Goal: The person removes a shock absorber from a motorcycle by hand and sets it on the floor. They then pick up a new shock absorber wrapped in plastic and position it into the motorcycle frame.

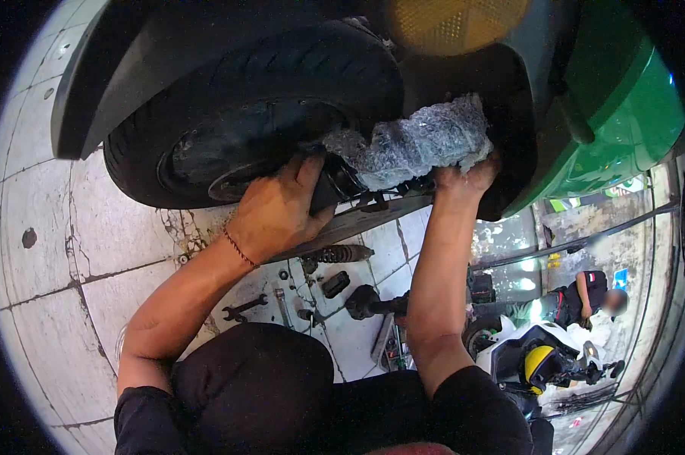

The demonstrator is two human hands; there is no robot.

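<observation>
A long part wrapped in crinkled clear plastic (429, 144) lies between a black tyre (266, 83) and the green body panel (615, 136) of a scooter. My right hand (467, 178) is closed around its right end, fingers partly hidden behind it. At its other end, beside the wheel hub, my left hand (278, 201) grips a black part (337, 182) with bent fingers; its fingertips are partly hidden. What the plastic covers cannot be made out. Just below my hands, a shock absorber with a coil spring (346, 253) rests on the floor.
On the white tiles (35, 243) lie an open-ended wrench (245, 307), a socket tool (283, 307), a black block (335, 284) and several small nuts. An amber reflector (460, 23) hangs above. At right are a person (585, 296) and a scooter with a yellow helmet (539, 368).
</observation>
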